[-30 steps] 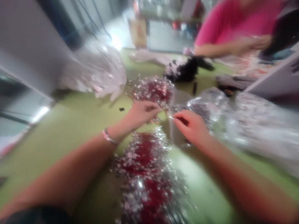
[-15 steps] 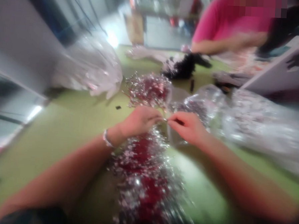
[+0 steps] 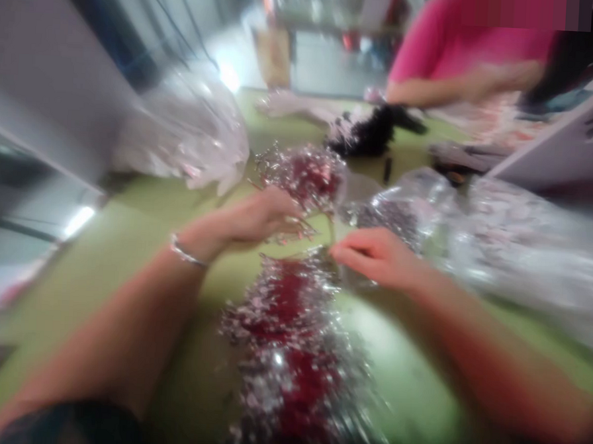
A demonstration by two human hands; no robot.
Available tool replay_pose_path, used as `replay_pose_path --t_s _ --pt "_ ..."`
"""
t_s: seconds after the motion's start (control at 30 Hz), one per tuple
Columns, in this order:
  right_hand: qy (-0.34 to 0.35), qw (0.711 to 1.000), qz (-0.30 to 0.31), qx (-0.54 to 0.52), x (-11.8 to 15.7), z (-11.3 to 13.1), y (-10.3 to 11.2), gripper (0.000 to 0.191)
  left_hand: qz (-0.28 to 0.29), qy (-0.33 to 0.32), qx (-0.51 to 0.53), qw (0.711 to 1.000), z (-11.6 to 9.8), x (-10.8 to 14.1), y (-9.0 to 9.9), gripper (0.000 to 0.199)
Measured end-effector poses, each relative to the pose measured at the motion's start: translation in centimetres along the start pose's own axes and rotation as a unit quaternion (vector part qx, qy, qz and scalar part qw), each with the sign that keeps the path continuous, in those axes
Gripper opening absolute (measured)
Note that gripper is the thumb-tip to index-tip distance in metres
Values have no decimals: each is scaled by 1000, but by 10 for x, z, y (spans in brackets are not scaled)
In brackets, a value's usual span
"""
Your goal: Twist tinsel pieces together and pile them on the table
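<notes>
A long strip of red and silver tinsel-like pieces [image 3: 290,341] lies on the green table from its near edge to the middle. Beyond it sits a red and silver pile [image 3: 313,173]. My left hand [image 3: 264,214], with a bracelet at its wrist, is between the two, its fingers curled round thin silvery strands that stick out under them. My right hand [image 3: 367,252] is pinched at the far right corner of the strip, its fingertips closed on something too small to make out. Blur hides the fine detail.
Clear bags with silvery contents [image 3: 401,207] and pale contents [image 3: 533,254] lie right. Another plastic bag [image 3: 201,137] stands far left. A black bundle [image 3: 368,133] lies farther back, near a person in a pink shirt [image 3: 429,50].
My left hand has moved left and slightly away from my right hand, and silvery strands now show beneath its fingers. My right hand has barely moved.
</notes>
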State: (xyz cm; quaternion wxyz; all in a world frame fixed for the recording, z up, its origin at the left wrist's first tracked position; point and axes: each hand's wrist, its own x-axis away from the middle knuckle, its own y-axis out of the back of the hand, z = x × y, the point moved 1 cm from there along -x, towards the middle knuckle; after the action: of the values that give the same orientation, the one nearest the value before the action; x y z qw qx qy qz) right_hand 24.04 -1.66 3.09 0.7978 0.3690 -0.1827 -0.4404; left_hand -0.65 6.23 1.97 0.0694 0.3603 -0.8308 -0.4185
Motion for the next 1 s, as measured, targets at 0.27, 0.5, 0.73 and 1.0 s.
replay_pose_path --t_s 0.27,0.5,0.73,1.0 --pt "-119 935 -87 323 -5 -55 25 21 26 -1 -106 994 6 -3 -23 23" --pt "-100 907 -41 408 -10 -49 -2 23 6 48 -91 995 22 0 -17 29" --pt "-67 928 -15 365 -9 -52 12 20 -141 130 -107 975 6 -8 -30 16" --pt "-39 908 14 417 -11 -39 -10 23 -135 107 -216 961 7 -15 -58 18"
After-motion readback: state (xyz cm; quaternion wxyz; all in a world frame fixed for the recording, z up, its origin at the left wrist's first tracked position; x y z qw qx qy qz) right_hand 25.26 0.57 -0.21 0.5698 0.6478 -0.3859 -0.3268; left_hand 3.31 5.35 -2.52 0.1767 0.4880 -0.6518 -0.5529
